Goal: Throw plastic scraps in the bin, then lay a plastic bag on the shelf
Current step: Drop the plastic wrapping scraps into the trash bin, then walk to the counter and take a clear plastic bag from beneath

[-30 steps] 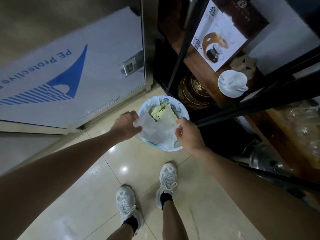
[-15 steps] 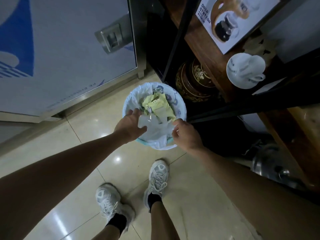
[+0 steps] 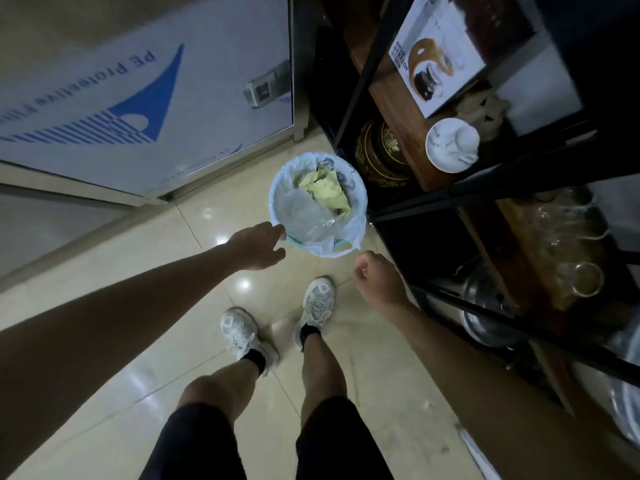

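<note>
A small round bin (image 3: 277, 188) with a pale blue liner stands on the tiled floor beside the shelf. Clear plastic scraps (image 3: 306, 216) lie inside it on top of yellow-green paper (image 3: 323, 192). My left hand (image 3: 258, 245) hovers just below the bin's near-left rim, fingers spread, holding nothing. My right hand (image 3: 379, 280) is lower and to the right of the bin, fingers loosely curled with nothing in them. The dark metal-framed shelf (image 3: 433, 195) with wooden boards rises on the right.
A white door panel with blue print (image 3: 145, 98) stands at the left. The shelf holds a boxed item (image 3: 436, 53), a white cup on a saucer (image 3: 452, 145), a dark ornate jar (image 3: 381, 154), glassware (image 3: 568, 244) and a steel pot (image 3: 485, 299). My feet stand below the bin.
Both hands have let go of the clear plastic, which now lies in the bin. The hands have drawn back toward me, the right one farthest.
</note>
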